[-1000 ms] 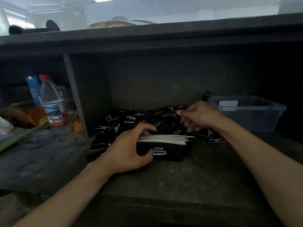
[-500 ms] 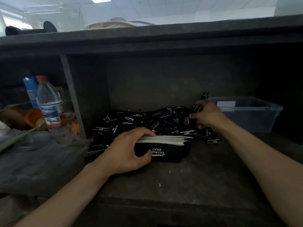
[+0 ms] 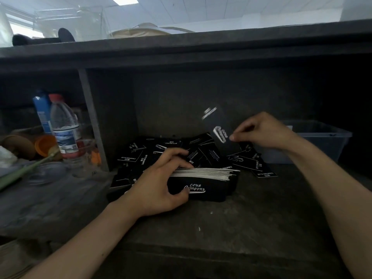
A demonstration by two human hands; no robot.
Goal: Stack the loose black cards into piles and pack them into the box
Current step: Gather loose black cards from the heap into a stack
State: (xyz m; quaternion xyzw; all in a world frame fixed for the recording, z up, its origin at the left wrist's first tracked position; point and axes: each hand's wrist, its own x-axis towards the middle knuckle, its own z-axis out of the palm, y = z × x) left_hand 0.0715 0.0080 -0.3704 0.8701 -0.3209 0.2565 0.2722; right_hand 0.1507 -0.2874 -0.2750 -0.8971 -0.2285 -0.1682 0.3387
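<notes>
Left hand [image 3: 159,184] clamps the black box [image 3: 203,188] of stacked cards, fingers over the card edges, thumb on the front face, mid-shelf [image 3: 251,228]. Right hand [image 3: 261,131] pinches one blurred black card [image 3: 221,133], raised above the loose card pile [image 3: 181,152] along the shelf's back edge. Plastic bin [image 3: 322,141] at the right back corner.

Clear water bottle [image 3: 63,127], blue carton [image 3: 41,110], orange cup [image 3: 45,146] in left compartment.
</notes>
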